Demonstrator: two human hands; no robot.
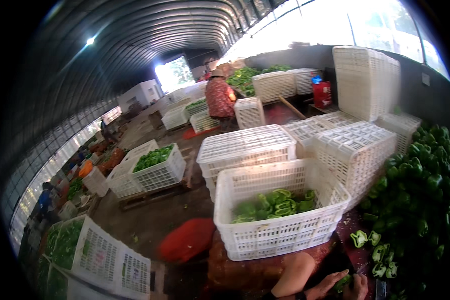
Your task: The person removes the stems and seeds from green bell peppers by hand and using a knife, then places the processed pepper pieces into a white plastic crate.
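Note:
At the lower right, a green pepper sits between my two hands. My left hand is closed on its left side, with the fingers over the top. Curled against the other side of the pepper is my right hand; its palm side is hidden. Cut pepper halves with pale insides lie just beyond my right hand. A large heap of whole green peppers rises along the right. Straight ahead of me, a white slatted crate holds more cut peppers.
White crates stand upside down or stacked behind the open one. A red mesh sack lies on the floor to the left. Crates of green peppers rest on a wooden pallet. A person in a red patterned top sits farther off.

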